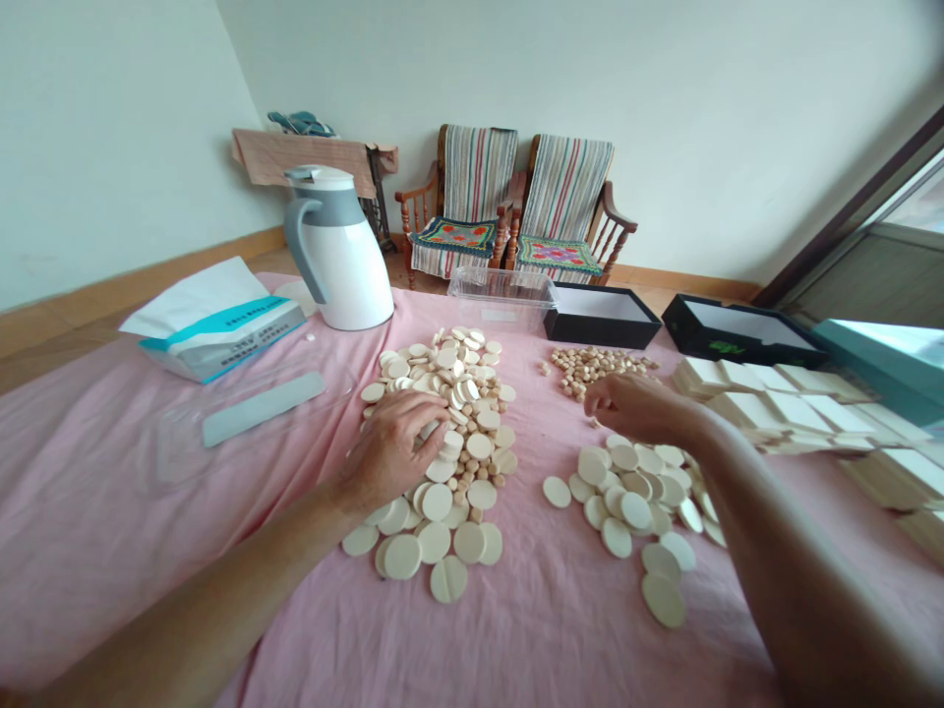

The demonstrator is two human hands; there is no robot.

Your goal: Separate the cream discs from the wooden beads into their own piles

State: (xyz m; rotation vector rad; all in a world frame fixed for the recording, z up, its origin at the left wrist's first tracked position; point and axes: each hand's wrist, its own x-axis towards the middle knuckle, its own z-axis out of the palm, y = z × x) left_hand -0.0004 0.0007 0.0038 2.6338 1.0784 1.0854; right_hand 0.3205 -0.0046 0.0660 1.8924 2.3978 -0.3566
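Observation:
My left hand point(390, 452) rests on a heaped pile of cream round discs point(442, 393) mixed with small beads, its fingertips down among them and hidden. My right hand point(634, 408) hangs with curled fingers just above a second group of larger cream discs point(626, 492). Its fingertips are close to a loose heap of small tan beads point(590, 369). I cannot tell whether either hand holds a small piece.
A pink cloth point(147, 492) covers the table. At the back stand a white vacuum jug point(339, 251), a clear plastic box point(501, 300), and black box trays point(601, 320). A white-and-teal packet point(221, 339) lies left; stacked cream sheets point(774, 403) lie right.

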